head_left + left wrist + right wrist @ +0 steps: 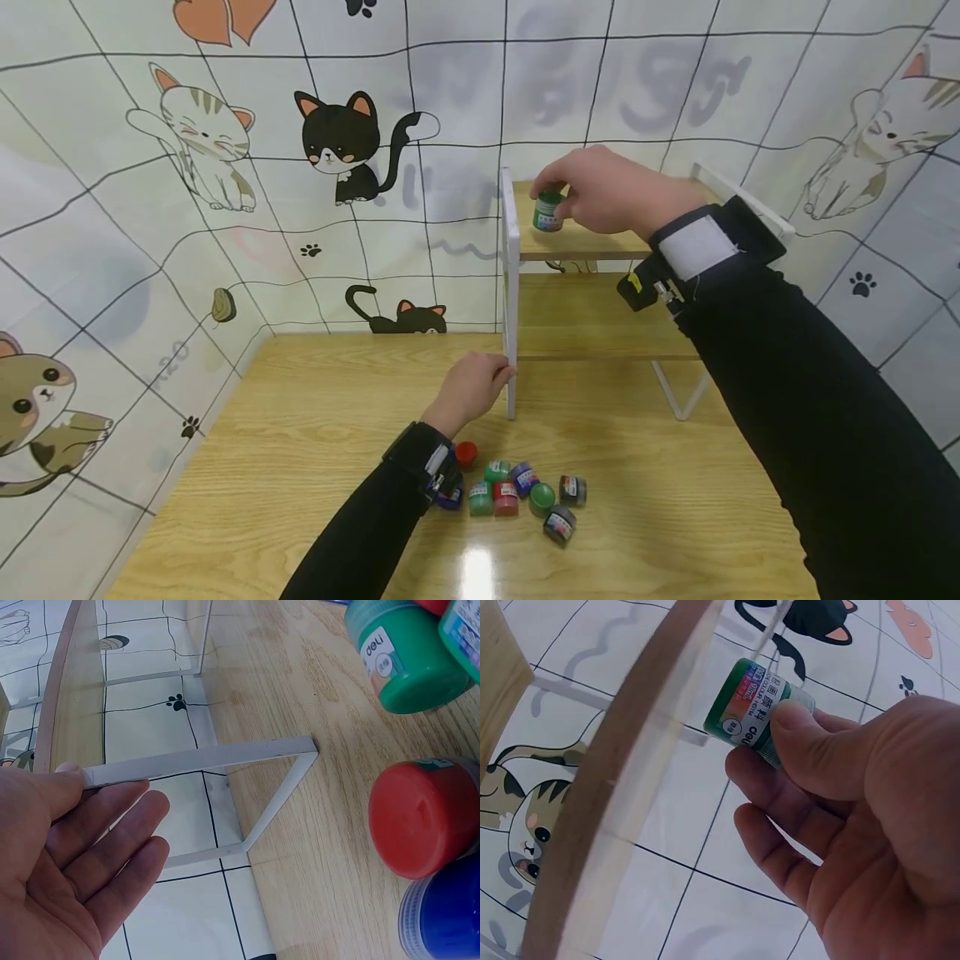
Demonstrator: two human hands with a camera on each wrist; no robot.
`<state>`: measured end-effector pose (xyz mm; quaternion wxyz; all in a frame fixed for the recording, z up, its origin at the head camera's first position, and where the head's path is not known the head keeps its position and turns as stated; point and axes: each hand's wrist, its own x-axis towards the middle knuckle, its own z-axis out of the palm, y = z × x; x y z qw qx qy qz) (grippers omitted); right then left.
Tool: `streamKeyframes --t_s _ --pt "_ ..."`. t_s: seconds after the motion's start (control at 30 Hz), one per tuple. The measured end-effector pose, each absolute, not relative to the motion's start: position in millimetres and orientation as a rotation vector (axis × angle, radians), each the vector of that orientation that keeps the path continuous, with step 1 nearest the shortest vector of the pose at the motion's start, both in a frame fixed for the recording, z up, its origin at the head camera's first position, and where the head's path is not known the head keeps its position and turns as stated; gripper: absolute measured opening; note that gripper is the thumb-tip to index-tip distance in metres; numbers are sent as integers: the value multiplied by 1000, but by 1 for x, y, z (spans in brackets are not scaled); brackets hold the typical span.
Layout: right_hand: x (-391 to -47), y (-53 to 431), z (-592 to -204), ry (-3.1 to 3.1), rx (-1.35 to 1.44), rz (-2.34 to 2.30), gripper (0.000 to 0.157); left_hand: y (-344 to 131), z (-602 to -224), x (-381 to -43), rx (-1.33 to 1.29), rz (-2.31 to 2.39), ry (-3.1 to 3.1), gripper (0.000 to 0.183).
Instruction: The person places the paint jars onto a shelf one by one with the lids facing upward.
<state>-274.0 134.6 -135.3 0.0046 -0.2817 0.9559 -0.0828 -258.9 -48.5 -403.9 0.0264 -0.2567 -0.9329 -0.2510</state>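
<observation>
My right hand [600,192] holds a small green paint jar [547,212] upright at the left end of the top board [592,243] of a two-tier wooden shelf. In the right wrist view, thumb and fingers pinch the jar [742,701] near its lid, with its label showing; its base is close to the board's edge [604,787]. Lower down, my left hand [467,390] grips the shelf's white frame leg [512,300] near its foot. The left wrist view shows this leg [202,759] between thumb and forefinger, the other fingers loosely bent.
Several paint jars lie in a cluster on the wooden table in front of the shelf, among them a red jar [506,498], a green jar [542,498] and a black jar [559,525]. A lower board [600,317] sits beneath the top one. A cat-printed wall sheet [450,192] hangs behind.
</observation>
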Motion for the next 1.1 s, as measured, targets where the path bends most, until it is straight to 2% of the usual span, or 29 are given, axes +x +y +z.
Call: streamKeyframes --t_s 0.6,1.1 --pt "-294 122 -154 3048 -793 -178 46 -48 -405 -257 -794 -789 -2870 28" --pt "-299 122 -158 3085 -843 -212 44 -49 -404 -259 -773 -764 -2886 29"
